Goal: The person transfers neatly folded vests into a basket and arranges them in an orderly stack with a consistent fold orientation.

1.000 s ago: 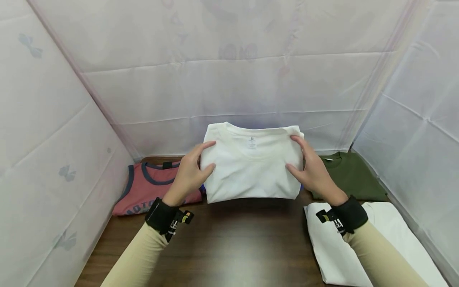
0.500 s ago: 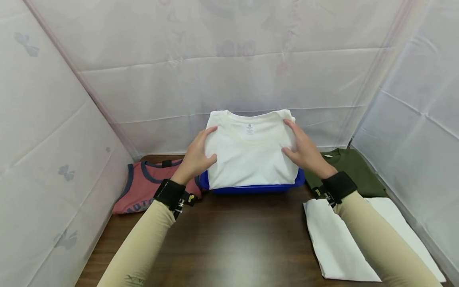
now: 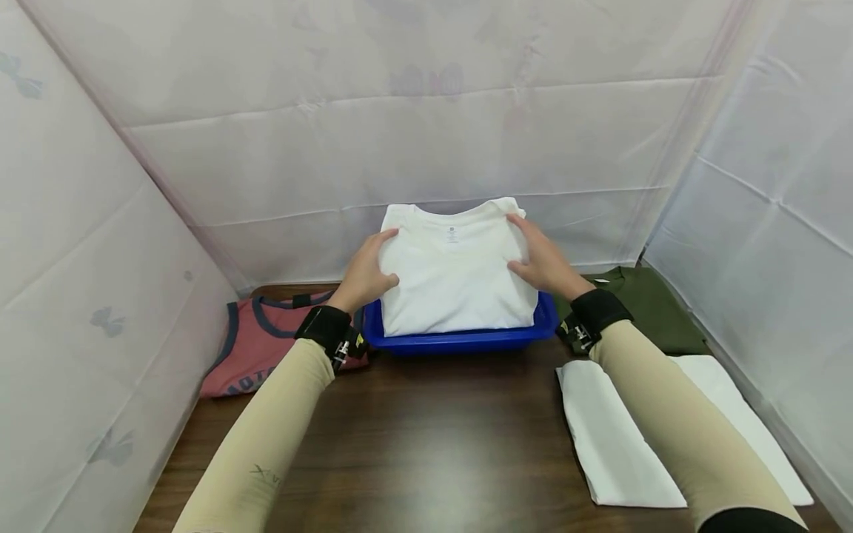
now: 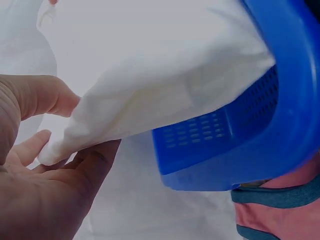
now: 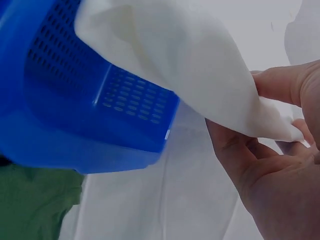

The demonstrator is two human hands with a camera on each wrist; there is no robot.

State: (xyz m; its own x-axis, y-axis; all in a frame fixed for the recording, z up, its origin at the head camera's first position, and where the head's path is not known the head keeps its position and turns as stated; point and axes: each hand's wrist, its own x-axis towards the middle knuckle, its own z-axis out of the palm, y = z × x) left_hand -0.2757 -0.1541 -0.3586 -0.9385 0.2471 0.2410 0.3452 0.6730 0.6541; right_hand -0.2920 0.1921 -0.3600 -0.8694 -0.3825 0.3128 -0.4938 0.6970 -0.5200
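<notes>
1. Nearest, at the right front of the dark brown wooden table (image 3: 426, 444): a flat folded white cloth (image 3: 620, 451), partly under the right forearm in a beige sleeve.
2. Midway up, both wrists in black straps, one either side of a blue perforated plastic basket (image 3: 460, 340) standing on the table.
3. Left of the basket, lying flat: a folded faded-red tank top with navy trim (image 3: 256, 348), just beside the basket's left end.
4. Right of the basket, lying flat: a folded olive-green T-shirt (image 3: 649, 307), beyond the white cloth.
5. Over the basket: a folded white cotton T-shirt (image 3: 456, 270), collar and label turned to the far side, lower edge inside the basket rim, far edge overhanging it.
6. Left hand (image 3: 365, 275): grip clamped on the white T-shirt's left edge, thumb on top, fingers (image 4: 85, 172) underneath, as seen from the left wrist.
7. Right hand (image 3: 545, 263): grip likewise clamped on the shirt's right edge, thumb above, fingers (image 5: 235, 160) curled below the fabric.
8. Farthest back and along both sides: pale translucent fabric walls (image 3: 426, 133) with faint printed shapes.
</notes>
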